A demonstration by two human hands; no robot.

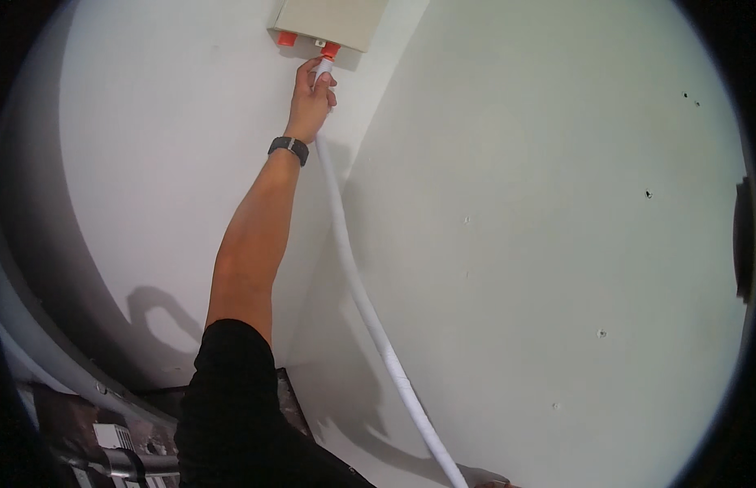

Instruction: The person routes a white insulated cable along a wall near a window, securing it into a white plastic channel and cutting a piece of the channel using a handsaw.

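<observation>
Long white wrapped tube (368, 313) running down from beige rectangular box (333, 18), upper end at square orange-red fitting (330, 50) under box; left hand (312, 99) below box, grip narrow, holding tube's upper end; right hand (497, 485) far below box, barely showing, grip cannot be told; black wristband (288, 150) on left wrist; second orange-red fitting (287, 39) under box's left side.

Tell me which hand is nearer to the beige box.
Left. The left hand is just below the beige box, holding the white tube near its upper end; the right hand, barely in view, is far below, at the picture's lower edge.
</observation>
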